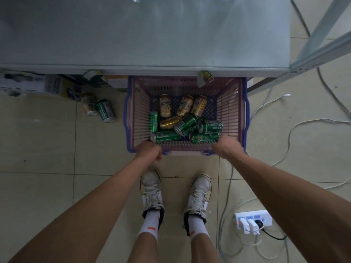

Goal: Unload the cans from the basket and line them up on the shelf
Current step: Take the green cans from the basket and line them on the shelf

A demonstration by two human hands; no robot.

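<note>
The grey shelf (144, 33) fills the top of the view, its front edge overhanging the far end of the basket (245, 114), a pink-and-blue plastic crate standing on the tiled floor (38, 149). The person's two white sneakers (152, 188) stand just behind the basket's near wall.

Both bare arms reach down to that near rim. The left hand (149, 151) sits at the near-left corner with its grip curled shut like a fist, on or against the rim; whether it holds anything cannot be told. The right hand (228, 146) is at the near-right corner, fingers dipping inside the rim, blurred, so its grip cannot be read.

The cans lie jumbled on the basket floor. The green cans (187, 124) lie nearest the hands, one just beyond each; the gold cans (165, 105) lie farther back, towards the shelf.

Two loose cans (104, 111) lie on the floor, left of the basket. A white power strip (252, 219) lies to the right, cables trailing.
</note>
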